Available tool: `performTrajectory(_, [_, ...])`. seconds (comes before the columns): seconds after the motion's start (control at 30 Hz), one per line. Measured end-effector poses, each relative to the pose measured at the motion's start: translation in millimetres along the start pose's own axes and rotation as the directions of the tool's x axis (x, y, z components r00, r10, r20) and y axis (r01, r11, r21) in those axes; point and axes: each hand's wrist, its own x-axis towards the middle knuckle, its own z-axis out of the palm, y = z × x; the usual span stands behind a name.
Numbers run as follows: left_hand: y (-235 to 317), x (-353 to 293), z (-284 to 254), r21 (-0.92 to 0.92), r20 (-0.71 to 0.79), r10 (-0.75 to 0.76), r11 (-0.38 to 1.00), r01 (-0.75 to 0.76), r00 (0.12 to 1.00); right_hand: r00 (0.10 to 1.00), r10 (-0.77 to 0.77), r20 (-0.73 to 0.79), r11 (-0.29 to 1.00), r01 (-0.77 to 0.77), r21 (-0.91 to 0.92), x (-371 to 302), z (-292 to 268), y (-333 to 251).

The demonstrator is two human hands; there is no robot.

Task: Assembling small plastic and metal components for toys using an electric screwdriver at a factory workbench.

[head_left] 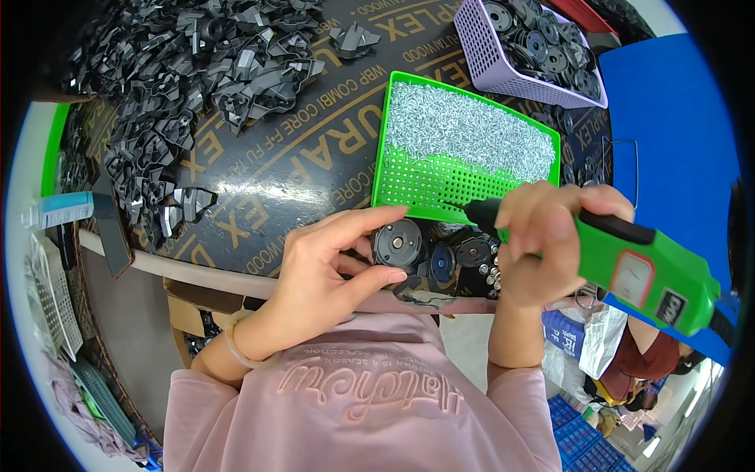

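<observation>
Hands gripping black disc, labelled green screwdriver, yellow-lettered tabletop

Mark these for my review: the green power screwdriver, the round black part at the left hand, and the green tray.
Green power screwdriver [668,274]: head view, on its green casing.
Round black part [399,245]: head view, near the middle of its face.
Green tray [417,181]: head view, on its bare perforated bottom.

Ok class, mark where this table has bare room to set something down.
Bare: the tabletop between the black parts and green tray, beyond the left hand. Crowded: between that and the right hand, with black discs; far right, around the purple basket.
</observation>
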Motion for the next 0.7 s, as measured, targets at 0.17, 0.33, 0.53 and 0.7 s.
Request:
performTrajectory(0.17, [-1.5, 2.6, 4.7, 0.014, -0.065, 0.064, 0.998, -0.064, 0.996, 0.985, 0.018, 0.173, 0.981, -0.051, 0.188, 7.6, 11.7, -43.4])
performTrajectory(0.33, [-1.0, 2.8, 6.2, 0.025, -0.047, 0.072, 0.997, -0.070, 0.996, 0.995, 0.028, 0.098, 0.962, -0.054, 0.267, -5.9, 38.5, -63.0])
performTrajectory(0.53, [4.1, 0.3, 5.7, 0.039, -0.012, 0.046, 0.998, -0.046, 0.999, 0.956, 0.061, 0.287, 0.972, -0.122, 0.200, -4.2, 32.6, -63.2])
performTrajectory(0.7, [6.0, -3.0, 3.0, 0.078, -0.026, 0.065, 0.995, -0.063, 0.998, 0.951, 0.039, 0.308, 0.969, -0.111, 0.219, -4.5, 38.0, -60.3])
